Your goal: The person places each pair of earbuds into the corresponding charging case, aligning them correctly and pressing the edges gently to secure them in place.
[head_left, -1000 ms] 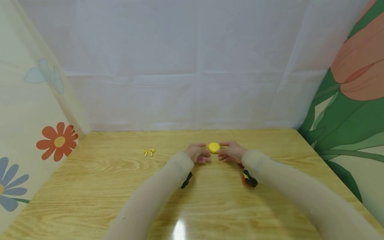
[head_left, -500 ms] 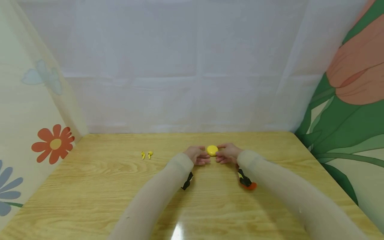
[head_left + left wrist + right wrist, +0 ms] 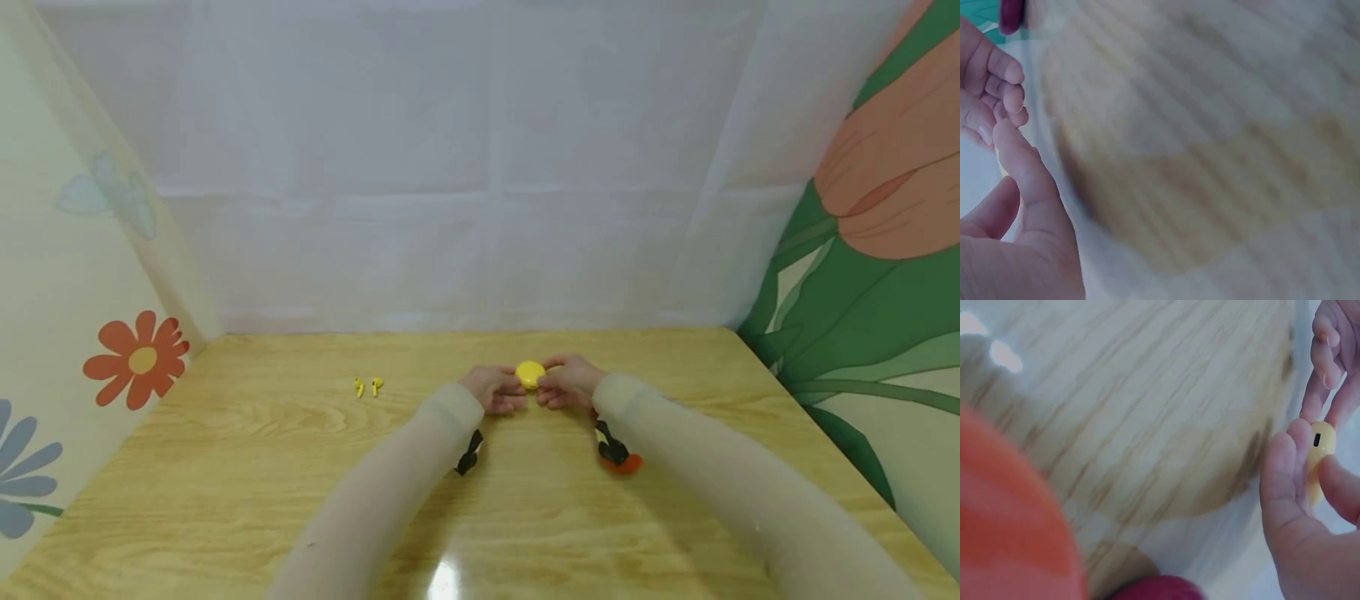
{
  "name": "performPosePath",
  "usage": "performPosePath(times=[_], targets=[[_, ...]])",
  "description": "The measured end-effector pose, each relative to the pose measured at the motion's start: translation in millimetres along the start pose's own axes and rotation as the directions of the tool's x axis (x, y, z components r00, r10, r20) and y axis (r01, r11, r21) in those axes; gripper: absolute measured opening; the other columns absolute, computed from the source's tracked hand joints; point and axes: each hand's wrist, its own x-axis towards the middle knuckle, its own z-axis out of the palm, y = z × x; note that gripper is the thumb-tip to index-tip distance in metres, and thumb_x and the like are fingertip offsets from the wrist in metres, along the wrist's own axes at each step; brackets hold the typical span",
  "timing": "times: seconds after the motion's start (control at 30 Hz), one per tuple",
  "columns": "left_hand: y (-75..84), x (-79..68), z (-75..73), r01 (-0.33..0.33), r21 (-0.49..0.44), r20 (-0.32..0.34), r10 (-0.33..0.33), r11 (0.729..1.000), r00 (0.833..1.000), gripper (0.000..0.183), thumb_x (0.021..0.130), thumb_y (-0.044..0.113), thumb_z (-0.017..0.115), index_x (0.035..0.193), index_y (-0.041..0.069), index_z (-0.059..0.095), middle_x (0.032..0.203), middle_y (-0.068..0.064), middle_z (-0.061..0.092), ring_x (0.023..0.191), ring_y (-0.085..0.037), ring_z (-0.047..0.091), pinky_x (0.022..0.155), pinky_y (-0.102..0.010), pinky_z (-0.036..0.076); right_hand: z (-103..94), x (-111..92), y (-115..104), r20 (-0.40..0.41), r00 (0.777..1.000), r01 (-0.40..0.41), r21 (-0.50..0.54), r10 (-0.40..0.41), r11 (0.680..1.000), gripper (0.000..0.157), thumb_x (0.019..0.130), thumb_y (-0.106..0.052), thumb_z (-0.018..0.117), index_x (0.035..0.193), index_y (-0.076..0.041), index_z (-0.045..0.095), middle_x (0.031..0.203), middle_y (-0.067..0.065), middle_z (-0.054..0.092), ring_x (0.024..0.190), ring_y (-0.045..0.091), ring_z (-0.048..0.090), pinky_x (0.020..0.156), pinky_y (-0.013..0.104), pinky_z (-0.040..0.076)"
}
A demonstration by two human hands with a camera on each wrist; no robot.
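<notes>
Between the fingertips of both hands is a round, glossy yellow earbud case point(image 3: 530, 374), over the back middle of the table. My right hand point(image 3: 570, 382) pinches its right side, thumb and fingers on opposite faces. A small dark port shows on the edge of the case point(image 3: 1314, 464) in the right wrist view. From the other side my left hand point(image 3: 493, 388) holds the case's left end between thumb and finger. In the left wrist view the left hand point(image 3: 1032, 212) hides nearly all of it. Two yellow earbuds point(image 3: 367, 387) lie side by side on the table, left of the hands.
The wood-grain table point(image 3: 225, 475) ends at a white cloth backdrop point(image 3: 480, 167). Printed flower panels flank it left and right. Dark straps sit under both wrists, with an orange piece point(image 3: 626, 464) below the right one.
Both hands have closed in on the earbud case, the right first and then the left, and their fingertips now hold it. The earbuds have stayed put; the head view has shifted slightly.
</notes>
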Motion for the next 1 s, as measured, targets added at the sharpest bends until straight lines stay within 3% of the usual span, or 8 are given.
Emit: performPosePath(times=[0.13, 0.47, 0.57, 0.73, 1.0], targets=[[2.3, 2.4, -4.4, -0.023, -0.021, -0.018, 0.022, 1.0, 1.0, 0.044, 0.095, 0.001, 0.059, 0.138, 0.003, 0.051, 0.115, -0.022, 0.066, 0.063, -0.017, 0.065, 0.049, -0.021, 0.048, 1.2, -2.0, -5.2, 0.006, 1.0, 0.016, 0.052, -0.016, 0.999, 0.046, 0.096, 0.004, 0.054, 0.135, 0.009, 0.03, 0.07, 0.007, 0.064, 0.059, 0.012, 0.064, 0.056, 0.023, 0.054], [10.0, -27.5, -8.9, -0.118, -0.03, -0.021, 0.118, 0.993, 0.993, 0.041, 0.095, 0.007, 0.062, 0.135, 0.004, 0.055, 0.113, -0.021, 0.067, 0.056, -0.013, 0.063, 0.048, -0.019, 0.048, 2.0, -16.2, -20.5, 0.038, 0.993, 0.106, 0.049, -0.108, 0.993, 0.048, 0.096, 0.007, 0.053, 0.136, 0.015, 0.029, 0.082, 0.011, 0.068, 0.07, 0.014, 0.068, 0.071, 0.03, 0.057], [7.9, -36.8, -8.5, -0.191, 0.007, -0.015, 0.191, 0.982, 0.981, 0.039, 0.096, 0.01, 0.062, 0.134, 0.003, 0.055, 0.113, -0.021, 0.067, 0.055, -0.012, 0.063, 0.048, -0.018, 0.048, 2.3, -21.7, -22.1, 0.055, 0.99, 0.126, 0.056, -0.129, 0.99, 0.049, 0.097, 0.004, 0.051, 0.138, 0.015, 0.028, 0.083, 0.008, 0.067, 0.074, 0.014, 0.068, 0.076, 0.031, 0.056], [-1.0, -45.0, -8.5, -0.316, 0.05, 0.014, 0.316, 0.947, 0.949, 0.04, 0.097, 0.01, 0.059, 0.135, 0.001, 0.053, 0.11, -0.022, 0.067, 0.053, -0.01, 0.063, 0.048, -0.017, 0.047, 1.8, -27.7, -20.9, 0.074, 0.985, 0.147, 0.104, -0.155, 0.984, 0.05, 0.096, 0.006, 0.051, 0.139, 0.015, 0.026, 0.086, 0.008, 0.066, 0.082, 0.018, 0.069, 0.082, 0.034, 0.055], [-6.6, -49.3, -5.3, -0.345, 0.037, -0.016, 0.346, 0.938, 0.938, 0.041, 0.095, 0.007, 0.062, 0.135, 0.002, 0.054, 0.106, -0.02, 0.069, 0.051, -0.008, 0.063, 0.045, -0.016, 0.045, 1.6, -37.5, -18.7, 0.085, 0.979, 0.175, 0.135, -0.188, 0.975, 0.049, 0.097, 0.005, 0.051, 0.138, 0.015, 0.027, 0.091, 0.01, 0.067, 0.082, 0.017, 0.069, 0.094, 0.042, 0.049]])
